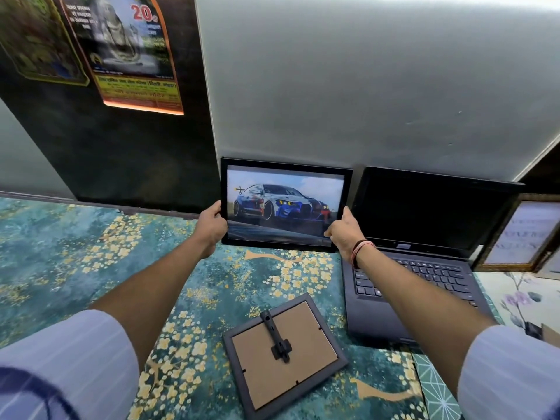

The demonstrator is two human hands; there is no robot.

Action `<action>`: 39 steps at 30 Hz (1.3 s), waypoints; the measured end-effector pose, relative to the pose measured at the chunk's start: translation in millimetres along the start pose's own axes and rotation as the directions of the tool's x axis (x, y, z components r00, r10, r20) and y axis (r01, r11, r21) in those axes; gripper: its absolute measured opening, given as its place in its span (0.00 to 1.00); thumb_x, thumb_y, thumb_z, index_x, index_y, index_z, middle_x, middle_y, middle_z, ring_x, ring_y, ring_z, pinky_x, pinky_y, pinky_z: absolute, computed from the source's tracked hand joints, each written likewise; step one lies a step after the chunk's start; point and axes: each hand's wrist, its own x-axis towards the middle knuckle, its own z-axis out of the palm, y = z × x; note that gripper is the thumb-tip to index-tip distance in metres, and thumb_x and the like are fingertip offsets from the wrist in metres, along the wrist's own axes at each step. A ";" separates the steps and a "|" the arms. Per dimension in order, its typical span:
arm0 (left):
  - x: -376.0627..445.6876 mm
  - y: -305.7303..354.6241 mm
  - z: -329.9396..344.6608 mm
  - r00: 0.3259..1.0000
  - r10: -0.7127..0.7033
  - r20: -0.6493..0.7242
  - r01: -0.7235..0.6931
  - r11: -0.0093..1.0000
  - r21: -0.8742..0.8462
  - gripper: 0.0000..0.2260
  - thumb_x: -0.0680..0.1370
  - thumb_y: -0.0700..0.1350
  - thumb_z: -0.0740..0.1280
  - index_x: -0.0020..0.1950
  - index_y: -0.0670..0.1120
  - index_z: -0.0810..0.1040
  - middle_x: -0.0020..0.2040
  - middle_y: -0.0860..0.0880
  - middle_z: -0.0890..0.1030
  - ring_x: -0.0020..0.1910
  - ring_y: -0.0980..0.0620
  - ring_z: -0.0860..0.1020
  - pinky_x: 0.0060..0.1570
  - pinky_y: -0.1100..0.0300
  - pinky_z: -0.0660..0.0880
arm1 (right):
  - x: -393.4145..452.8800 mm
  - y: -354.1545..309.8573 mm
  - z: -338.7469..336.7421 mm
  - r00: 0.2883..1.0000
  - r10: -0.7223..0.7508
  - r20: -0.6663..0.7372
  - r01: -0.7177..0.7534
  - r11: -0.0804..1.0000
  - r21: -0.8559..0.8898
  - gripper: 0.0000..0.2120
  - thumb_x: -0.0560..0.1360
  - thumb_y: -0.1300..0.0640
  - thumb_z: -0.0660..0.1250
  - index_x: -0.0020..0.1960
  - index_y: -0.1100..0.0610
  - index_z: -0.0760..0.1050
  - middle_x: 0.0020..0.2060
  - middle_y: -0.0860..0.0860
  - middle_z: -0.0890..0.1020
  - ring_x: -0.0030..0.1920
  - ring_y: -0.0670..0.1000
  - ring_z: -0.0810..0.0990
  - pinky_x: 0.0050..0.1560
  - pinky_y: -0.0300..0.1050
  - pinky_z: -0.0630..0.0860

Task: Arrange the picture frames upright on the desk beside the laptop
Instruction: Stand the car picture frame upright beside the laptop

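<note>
A black picture frame with a racing-car photo (285,204) stands upright against the grey wall, just left of the open dark laptop (424,237). My left hand (212,225) grips the frame's lower left edge and my right hand (344,231) grips its lower right corner. A second frame (285,353) lies face down near me on the teal floral desk cover (91,268), its brown backing and black stand showing. A gold-edged frame with text (521,234) stands upright to the right of the laptop.
A dark panel with two posters (127,50) rises at the back left. A white floral cloth (515,301) and a green patterned mat (436,389) lie at the right. Bare floral cover stretches to the left of my arms.
</note>
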 end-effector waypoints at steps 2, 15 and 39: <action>-14.3 11.1 2.9 1.000 -0.006 0.014 0.006 1.000 0.018 0.36 0.78 0.23 0.55 0.83 0.46 0.55 0.83 0.47 0.58 0.81 0.46 0.58 0.77 0.47 0.61 | -0.2 0.4 -1.0 1.000 0.010 0.022 -0.010 1.000 0.011 0.46 0.71 0.75 0.59 0.82 0.52 0.43 0.78 0.52 0.61 0.66 0.52 0.67 0.71 0.52 0.68; -26.1 21.0 3.5 0.997 -0.046 0.055 0.043 0.998 0.050 0.42 0.77 0.22 0.57 0.84 0.50 0.46 0.83 0.44 0.55 0.79 0.41 0.60 0.75 0.49 0.62 | 0.4 -2.1 1.8 0.994 0.066 0.087 -0.066 0.998 -0.012 0.49 0.67 0.72 0.63 0.81 0.49 0.45 0.81 0.53 0.56 0.76 0.58 0.63 0.75 0.60 0.64; -117.3 25.7 53.1 0.996 -0.091 0.019 0.091 0.996 0.001 0.33 0.78 0.26 0.59 0.82 0.41 0.58 0.73 0.48 0.73 0.73 0.43 0.68 0.67 0.52 0.69 | -56.8 -11.2 -16.4 0.994 -0.036 -0.100 0.031 0.998 -0.048 0.36 0.74 0.65 0.65 0.79 0.61 0.56 0.77 0.56 0.65 0.75 0.56 0.66 0.72 0.47 0.65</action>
